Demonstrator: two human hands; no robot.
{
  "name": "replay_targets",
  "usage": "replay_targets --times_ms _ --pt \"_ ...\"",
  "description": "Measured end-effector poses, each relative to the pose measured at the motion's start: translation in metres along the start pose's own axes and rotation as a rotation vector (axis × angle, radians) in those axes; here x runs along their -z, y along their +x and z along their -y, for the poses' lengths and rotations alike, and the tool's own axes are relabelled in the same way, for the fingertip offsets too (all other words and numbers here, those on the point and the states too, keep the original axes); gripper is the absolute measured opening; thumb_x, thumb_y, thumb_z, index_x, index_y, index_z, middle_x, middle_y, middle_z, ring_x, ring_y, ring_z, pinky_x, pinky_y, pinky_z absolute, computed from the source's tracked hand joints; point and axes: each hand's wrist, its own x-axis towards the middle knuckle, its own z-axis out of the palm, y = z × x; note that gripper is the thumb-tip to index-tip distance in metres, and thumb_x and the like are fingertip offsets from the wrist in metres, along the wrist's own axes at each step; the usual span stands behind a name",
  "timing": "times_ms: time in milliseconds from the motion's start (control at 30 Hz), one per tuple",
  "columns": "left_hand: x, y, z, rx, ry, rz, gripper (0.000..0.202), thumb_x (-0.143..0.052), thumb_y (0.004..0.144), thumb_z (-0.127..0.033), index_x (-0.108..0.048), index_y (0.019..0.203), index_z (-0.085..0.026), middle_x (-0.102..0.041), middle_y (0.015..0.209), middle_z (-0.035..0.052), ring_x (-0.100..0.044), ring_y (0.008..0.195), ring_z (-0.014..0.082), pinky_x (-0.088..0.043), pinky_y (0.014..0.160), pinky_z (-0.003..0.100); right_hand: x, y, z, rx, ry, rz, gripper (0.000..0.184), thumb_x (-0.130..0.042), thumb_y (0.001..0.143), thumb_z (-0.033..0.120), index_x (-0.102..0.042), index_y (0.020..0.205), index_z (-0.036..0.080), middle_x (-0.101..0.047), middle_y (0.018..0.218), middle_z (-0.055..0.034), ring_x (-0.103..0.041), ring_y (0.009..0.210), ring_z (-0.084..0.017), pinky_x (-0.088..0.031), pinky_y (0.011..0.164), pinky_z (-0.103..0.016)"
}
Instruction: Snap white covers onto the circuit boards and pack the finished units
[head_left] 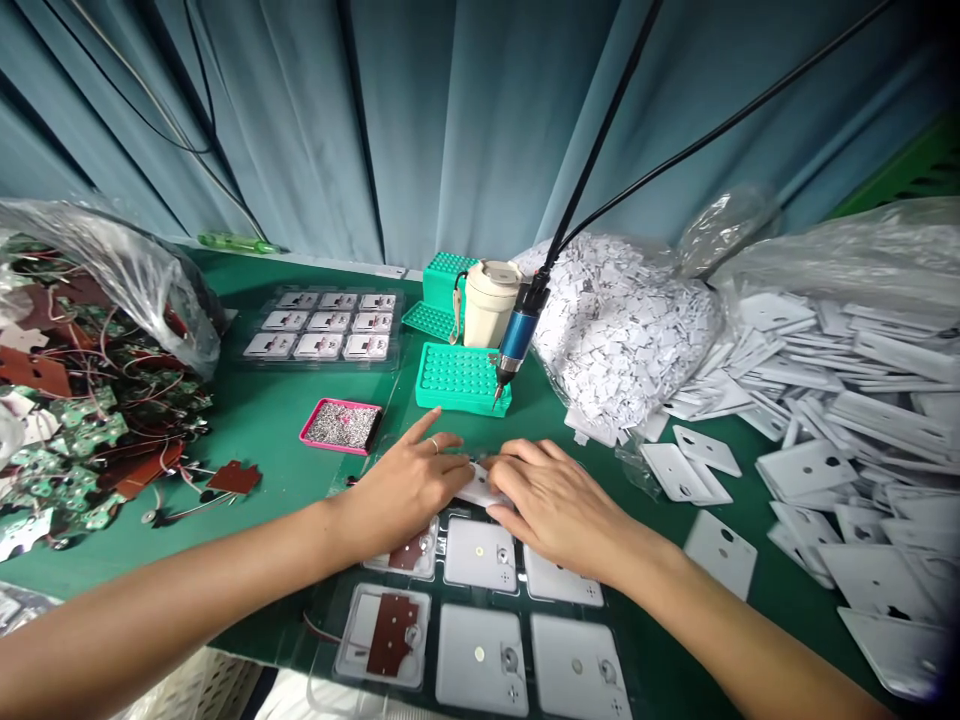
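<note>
My left hand [409, 482], with a ring on one finger and the index finger stretched out, meets my right hand [555, 502] over a small white plastic plate [481, 487]. Both hands grip this plate by its edges, and their fingers hide much of it. Below my hands lies a clear moulded tray [480, 640] holding white plates in its pockets. One white plate [480, 645] sits nearest the bottom edge of the view, and a brown flexible circuit piece [390, 635] lies in the pocket to its left.
A blue electric screwdriver [519, 335] hangs on black cables above a teal screw block [459, 380]. A pink tray of small screws [341, 425] lies to the left. Flexible circuits [75, 420] spill from a plastic bag; white plates [825, 450] and scraps [615, 330] heap on the right.
</note>
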Motion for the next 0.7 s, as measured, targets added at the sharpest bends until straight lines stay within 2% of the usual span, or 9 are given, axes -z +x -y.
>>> replay_targets --times_ms 67,133,233,333,400,467,533,700 --pt "0.0 -0.002 -0.004 0.022 -0.011 0.027 0.028 -0.045 0.092 -0.002 -0.063 0.111 -0.013 -0.07 0.111 0.0091 -0.054 0.121 0.0278 -0.028 0.113 0.059 -0.003 0.002 0.004 0.001 0.004 0.02 0.008 -0.06 0.087 0.021 -0.053 0.085 0.019 -0.063 0.092 -0.0069 -0.055 0.095 -0.027 -0.045 0.078 -0.043" --pt "0.002 0.0 -0.004 0.087 -0.08 0.04 0.026 -0.046 0.093 -0.005 -0.062 0.112 -0.014 -0.068 0.109 0.0093 -0.055 0.117 0.0274 -0.035 0.108 0.056 -0.006 0.003 0.005 -0.013 0.023 0.009 0.012 -0.062 0.081 0.018 -0.051 0.084 0.019 -0.061 0.093 -0.0066 -0.055 0.095 -0.027 -0.045 0.076 -0.042" --pt "0.01 0.006 0.001 0.253 -0.278 0.056 0.015 -0.057 0.091 -0.017 -0.064 0.104 -0.014 -0.068 0.092 0.0071 -0.058 0.098 0.0248 -0.049 0.086 0.041 -0.008 0.001 0.004 -0.025 0.076 -0.049 0.018 -0.058 0.078 0.009 -0.051 0.091 0.019 -0.059 0.102 -0.0074 -0.055 0.094 -0.024 -0.046 0.077 -0.039" --pt "0.017 0.01 0.004 0.343 -0.495 0.074 0.007 -0.062 0.089 -0.021 -0.064 0.086 -0.016 -0.062 0.074 0.0014 -0.056 0.08 0.0191 -0.046 0.068 0.029 -0.006 -0.004 0.0 -0.055 0.17 -0.129 0.027 -0.052 0.084 0.004 -0.05 0.106 0.019 -0.058 0.107 -0.0079 -0.057 0.097 -0.019 -0.048 0.08 -0.033" --pt "0.02 0.01 0.003 0.295 -0.53 0.059 0.011 -0.06 0.09 -0.02 -0.062 0.079 -0.016 -0.059 0.07 0.0006 -0.053 0.078 0.018 -0.043 0.066 0.027 -0.003 -0.007 -0.003 -0.126 0.268 -0.172 0.018 -0.056 0.088 0.01 -0.053 0.103 0.019 -0.06 0.098 -0.0053 -0.059 0.087 -0.016 -0.048 0.074 -0.028" --pt "0.019 0.008 0.002 0.199 -0.491 0.027 0.013 -0.058 0.091 -0.018 -0.06 0.079 -0.015 -0.058 0.071 0.0017 -0.05 0.079 0.0185 -0.041 0.069 0.029 0.0 -0.009 -0.007 -0.176 0.341 -0.177 0.008 -0.061 0.088 0.015 -0.056 0.092 0.02 -0.06 0.086 -0.0017 -0.058 0.075 -0.013 -0.047 0.067 -0.025" --pt "0.017 0.006 0.0 0.124 -0.448 0.002 0.014 -0.055 0.092 -0.017 -0.06 0.079 -0.014 -0.056 0.072 0.003 -0.048 0.08 0.0194 -0.04 0.072 0.031 0.001 -0.009 -0.009 -0.163 0.36 -0.153 0.007 -0.062 0.088 0.016 -0.058 0.085 0.02 -0.06 0.081 0.0 -0.057 0.07 -0.012 -0.045 0.064 -0.024" --pt "0.014 0.005 0.0 0.049 -0.385 -0.03 0.019 -0.051 0.094 -0.016 -0.059 0.077 -0.013 -0.054 0.072 0.0047 -0.047 0.086 0.0215 -0.041 0.077 0.032 0.002 -0.008 -0.011 -0.136 0.353 -0.136 0.007 -0.064 0.087 0.016 -0.061 0.081 0.019 -0.061 0.078 0.0005 -0.056 0.067 -0.011 -0.044 0.064 -0.023"
